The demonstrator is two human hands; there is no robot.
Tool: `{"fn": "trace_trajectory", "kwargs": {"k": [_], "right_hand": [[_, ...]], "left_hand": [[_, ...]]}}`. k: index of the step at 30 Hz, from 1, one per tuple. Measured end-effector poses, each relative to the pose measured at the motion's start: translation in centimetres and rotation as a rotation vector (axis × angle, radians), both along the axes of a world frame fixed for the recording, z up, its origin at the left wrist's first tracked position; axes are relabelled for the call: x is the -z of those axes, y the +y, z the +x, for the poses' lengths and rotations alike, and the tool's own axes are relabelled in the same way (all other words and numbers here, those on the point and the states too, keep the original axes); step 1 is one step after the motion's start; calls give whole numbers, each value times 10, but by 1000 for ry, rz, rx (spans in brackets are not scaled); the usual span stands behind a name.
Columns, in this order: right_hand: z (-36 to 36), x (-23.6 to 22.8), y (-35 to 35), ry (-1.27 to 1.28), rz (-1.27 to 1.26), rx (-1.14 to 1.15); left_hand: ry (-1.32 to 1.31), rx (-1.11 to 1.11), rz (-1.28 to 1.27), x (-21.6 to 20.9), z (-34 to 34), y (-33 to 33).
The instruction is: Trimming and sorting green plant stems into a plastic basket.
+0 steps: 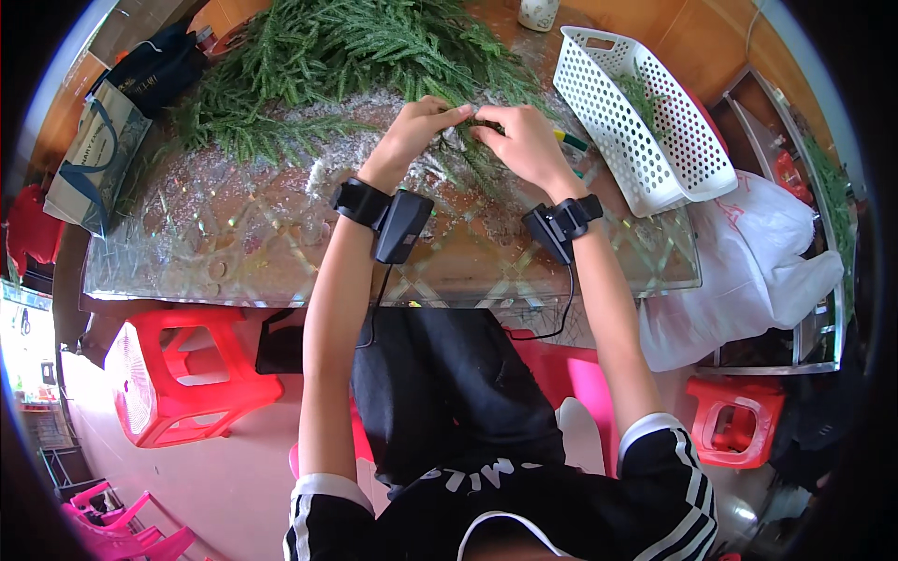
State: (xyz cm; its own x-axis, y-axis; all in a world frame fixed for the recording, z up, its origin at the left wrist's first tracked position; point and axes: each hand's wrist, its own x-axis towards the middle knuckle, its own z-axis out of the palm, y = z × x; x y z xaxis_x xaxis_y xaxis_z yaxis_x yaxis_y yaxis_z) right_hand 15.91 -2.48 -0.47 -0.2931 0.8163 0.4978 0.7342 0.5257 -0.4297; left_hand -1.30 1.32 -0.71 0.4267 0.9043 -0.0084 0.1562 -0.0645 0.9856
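My left hand and my right hand meet over the far middle of the table, fingertips pinched close together. Between them a green pine sprig is gripped, its needled end hanging down toward me. What exactly the fingertips do at its stem is too small to make out. Just beyond both hands spreads a large pile of green pine branches. White flakes lie scattered on the table under and beside my left hand.
The glass-topped table bears a white perforated basket at the right, with green sprigs inside. A marker-like stick lies beside it. A paper bag stands left. White plastic bags sit right; red stools stand below.
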Motion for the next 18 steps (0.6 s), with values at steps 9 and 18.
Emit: {"fn": "trace_trajectory", "kwargs": {"k": [9,18], "right_hand": [[11,-4,0,278,-327,-55],[3,2,-3,133,-101,21]], "left_hand": [[-142,-6,92,6,5,-4],[-57,-22,155,10,5,2]]}}
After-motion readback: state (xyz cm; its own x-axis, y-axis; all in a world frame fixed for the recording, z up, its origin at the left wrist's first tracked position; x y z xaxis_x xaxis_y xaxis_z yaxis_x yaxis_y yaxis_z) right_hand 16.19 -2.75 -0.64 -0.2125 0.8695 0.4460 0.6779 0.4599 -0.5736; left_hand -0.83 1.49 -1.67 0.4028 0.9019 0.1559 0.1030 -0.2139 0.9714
